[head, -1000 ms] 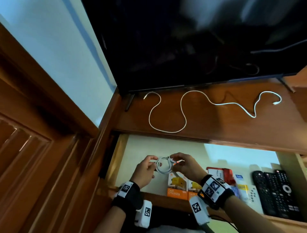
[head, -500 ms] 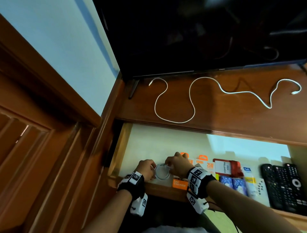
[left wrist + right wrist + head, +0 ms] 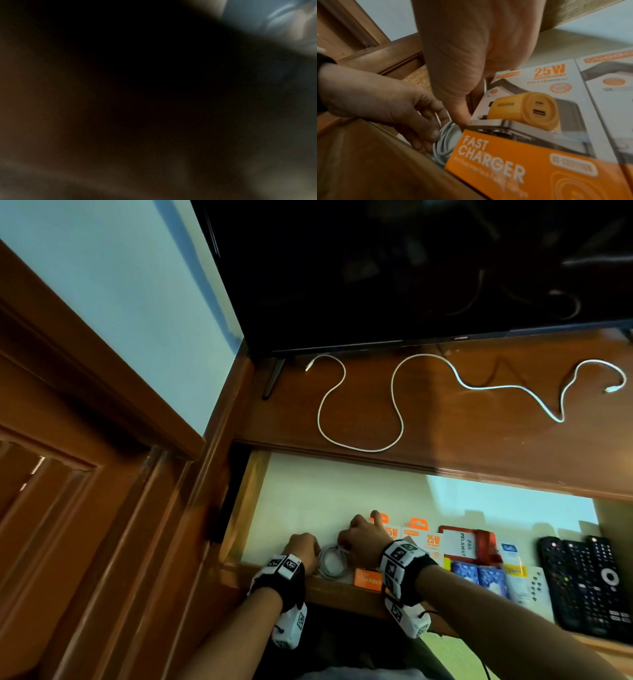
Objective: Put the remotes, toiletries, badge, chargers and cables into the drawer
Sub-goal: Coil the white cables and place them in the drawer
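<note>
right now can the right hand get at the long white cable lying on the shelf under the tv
Probably yes: the long white cable lies uncovered on the wooden shelf, nothing over it. But the right hand is down in the drawer on the coiled cable.

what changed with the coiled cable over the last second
Both hands, left hand and right hand, lowered the coiled cable from above the drawer to its floor, at the front left beside the charger box. Fingers of both hands remain on the coil. The loose cable on the shelf, the remotes and the badge stayed put.
</note>
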